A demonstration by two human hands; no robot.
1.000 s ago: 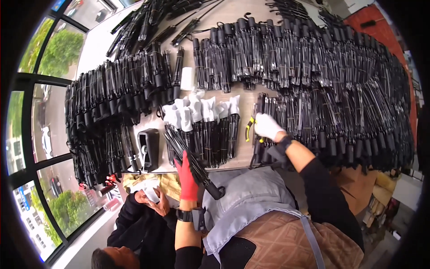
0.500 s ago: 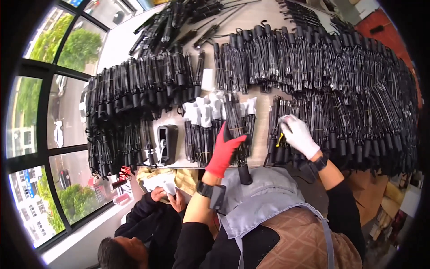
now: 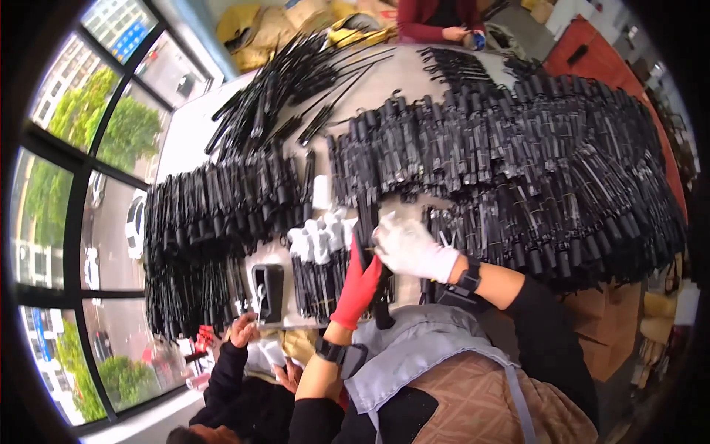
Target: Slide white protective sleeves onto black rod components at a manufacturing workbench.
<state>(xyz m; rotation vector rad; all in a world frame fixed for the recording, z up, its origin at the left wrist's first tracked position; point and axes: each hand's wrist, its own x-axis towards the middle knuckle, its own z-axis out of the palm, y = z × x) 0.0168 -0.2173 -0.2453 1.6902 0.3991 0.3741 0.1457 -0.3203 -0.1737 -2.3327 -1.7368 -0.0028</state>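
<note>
One folded black umbrella, grasped by red-gloved left hand, at 9 o'clock of white-gloved right hand, newly in from 3 o'clock, grip unclear, making two-handed work.

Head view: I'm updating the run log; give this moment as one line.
left hand: red glove, holding umbrella; right hand: white glove, at umbrella; white wraps: left of umbrella; other umbrellas: in rows

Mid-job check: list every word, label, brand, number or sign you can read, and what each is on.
None can be read.
Blue sign outside the window: pale marks, too small and blurred.
Umbrellas: no lettering I can make out.
Tape dispenser: likewise.
</note>
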